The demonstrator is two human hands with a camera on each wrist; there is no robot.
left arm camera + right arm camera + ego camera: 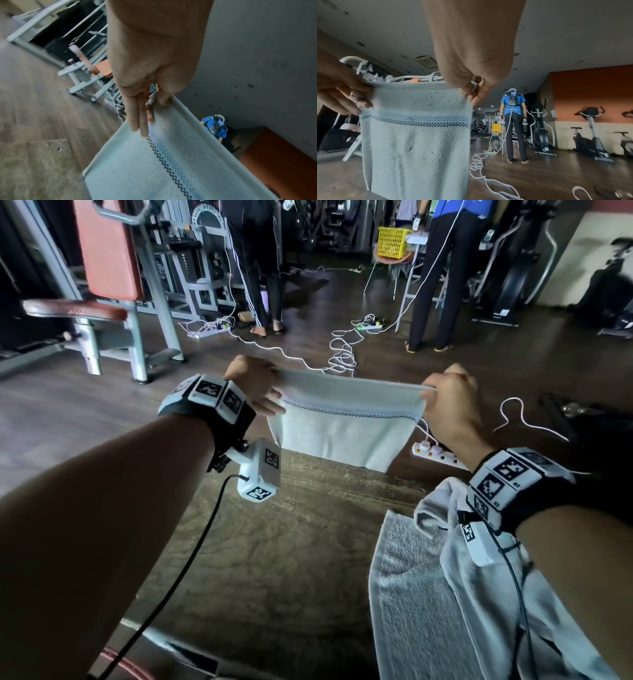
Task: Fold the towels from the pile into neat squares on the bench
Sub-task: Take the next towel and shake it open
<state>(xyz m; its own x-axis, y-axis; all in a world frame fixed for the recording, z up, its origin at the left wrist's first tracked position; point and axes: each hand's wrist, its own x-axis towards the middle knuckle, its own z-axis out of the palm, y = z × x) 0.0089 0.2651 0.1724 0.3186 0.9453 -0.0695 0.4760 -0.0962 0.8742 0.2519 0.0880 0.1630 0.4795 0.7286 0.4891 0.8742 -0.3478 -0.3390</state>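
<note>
Our left hand (255, 383) pinches one top corner of the towel (342, 426), thumb behind the hem and fingers (139, 119) laid straight down its front. Our right hand (450, 405) pinches the other top corner between thumb and curled fingers (476, 96). We hold the towel in the air above the far edge of the bench (274, 542), its top hem stretched level from hand to hand and the rest hanging straight down; the checked stripe (419, 122) runs parallel to the hem just below it. Whether the hanging edge touches the bench we cannot tell.

The bench top is brown and worn. On it, to the right of the held towel and nearer to us, lies the pile of towels (428, 577), rumpled, under our right forearm.

Beyond the towel the floor (102, 405) is dark wood, strewn with white cables (342, 354) and a power strip (438, 455). Two people stand farther back beside gym machines (120, 285). A yellow basket (393, 241) sits on a stool there; its contents are not visible.
</note>
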